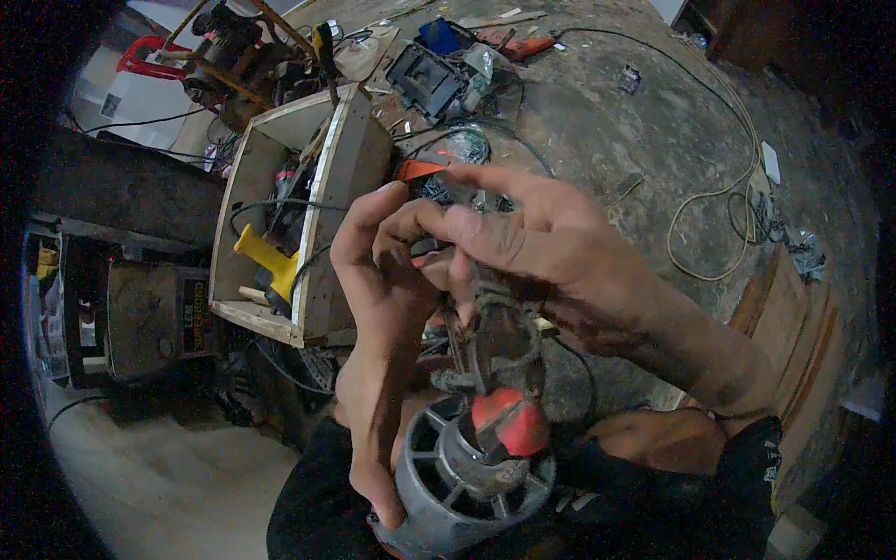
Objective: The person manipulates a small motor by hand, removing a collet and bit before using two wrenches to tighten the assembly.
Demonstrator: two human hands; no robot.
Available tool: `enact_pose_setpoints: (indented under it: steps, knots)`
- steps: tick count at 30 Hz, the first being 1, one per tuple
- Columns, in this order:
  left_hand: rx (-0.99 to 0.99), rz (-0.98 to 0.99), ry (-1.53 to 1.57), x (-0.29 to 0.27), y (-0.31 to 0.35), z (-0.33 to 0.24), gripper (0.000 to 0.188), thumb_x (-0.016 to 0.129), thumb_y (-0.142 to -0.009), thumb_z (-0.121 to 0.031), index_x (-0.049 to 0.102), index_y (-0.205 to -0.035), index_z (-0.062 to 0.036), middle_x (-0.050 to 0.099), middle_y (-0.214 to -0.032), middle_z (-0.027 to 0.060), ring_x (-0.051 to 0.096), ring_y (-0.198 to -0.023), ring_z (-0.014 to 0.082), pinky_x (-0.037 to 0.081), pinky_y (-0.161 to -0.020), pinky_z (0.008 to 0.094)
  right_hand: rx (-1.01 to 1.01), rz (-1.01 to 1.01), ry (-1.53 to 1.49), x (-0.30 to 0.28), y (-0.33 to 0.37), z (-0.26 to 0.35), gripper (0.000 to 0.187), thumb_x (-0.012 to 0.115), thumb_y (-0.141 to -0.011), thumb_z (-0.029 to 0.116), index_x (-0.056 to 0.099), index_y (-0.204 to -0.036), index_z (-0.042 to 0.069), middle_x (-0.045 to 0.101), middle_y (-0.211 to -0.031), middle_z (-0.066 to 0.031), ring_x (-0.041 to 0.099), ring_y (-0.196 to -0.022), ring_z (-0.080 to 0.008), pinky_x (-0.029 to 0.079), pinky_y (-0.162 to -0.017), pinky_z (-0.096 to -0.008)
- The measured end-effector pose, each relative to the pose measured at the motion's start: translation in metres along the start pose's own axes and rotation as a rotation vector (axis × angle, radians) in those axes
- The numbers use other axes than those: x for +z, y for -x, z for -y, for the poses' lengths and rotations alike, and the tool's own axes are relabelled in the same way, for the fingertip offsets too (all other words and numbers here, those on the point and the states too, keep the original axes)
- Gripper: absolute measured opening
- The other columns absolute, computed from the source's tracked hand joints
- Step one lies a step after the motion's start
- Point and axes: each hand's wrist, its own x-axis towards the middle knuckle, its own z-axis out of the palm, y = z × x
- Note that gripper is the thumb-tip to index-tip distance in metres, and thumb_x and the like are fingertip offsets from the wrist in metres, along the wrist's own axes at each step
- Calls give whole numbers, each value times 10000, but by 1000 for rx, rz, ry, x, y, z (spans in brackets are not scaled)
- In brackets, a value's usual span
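Observation:
My left hand (383, 271) and my right hand (560, 247) meet in the middle of the view, their fingertips pinched closely together. What lies between the fingers is mostly hidden; dark, thin metal-like parts hang below them. A small orange piece (420, 171) shows at the upper fingertips. Below, between my legs, stands a grey round motor-like housing (467, 476) with a spoked open top. A red-and-dark part (513, 425) sits over its centre. The lower part of my left hand reaches down to the housing's left rim.
At left stands an open wooden box (350, 140) with tools, among them a yellow-handled one (271, 266). Beyond lie a dark tool case (429, 79), an orange power tool (523, 45) and loose cables (691, 233). Wooden planks (784, 327) lie at right; a rusty machine (233, 70) stands far left.

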Motion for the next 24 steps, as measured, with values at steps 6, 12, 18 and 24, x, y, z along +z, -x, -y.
enact_pose_setpoints:
  steps: [6, 12, 18, 24]
  knots:
    - [7, -39, 5, -1, -2, -2, 532, 567, -800, 67, 404, -1255, -156, 532, -1018, 148, 593, -694, 196, 530, -562, 310, 0, 25, -33, 3, 0, 0, 849, 714, -799, 427, 306, -1335, -90, 663, -880, -120, 629, -724, -127, 465, -527, -222]
    - [4, -57, -2, 0, -2, -2, 425, 556, -823, -2, 456, -1211, -142, 506, -1108, 160, 597, -715, 200, 527, -587, 312, 21, -17, 81, 4, 7, 9, 858, 708, -812, 401, 269, -1350, -104, 652, -860, -124, 611, -714, -121, 463, -502, -227]
    - [-13, -87, 6, -1, -2, -4, 329, 546, -845, -71, 508, -1167, -128, 480, -1197, 172, 600, -735, 205, 525, -613, 313, -16, 29, 104, 7, 7, 14, 810, 694, -832, 363, 278, -1352, -97, 640, -834, -110, 604, -709, -115, 464, -479, -213]
    - [-97, -182, 119, -6, -3, -19, 258, 536, -868, -139, 560, -1123, -113, 455, -1286, 185, 604, -755, 209, 522, -638, 314, 36, 132, 56, 10, 8, 19, 769, 680, -842, 369, 314, -1342, -86, 641, -840, -99, 601, -698, -105, 461, -467, -213]
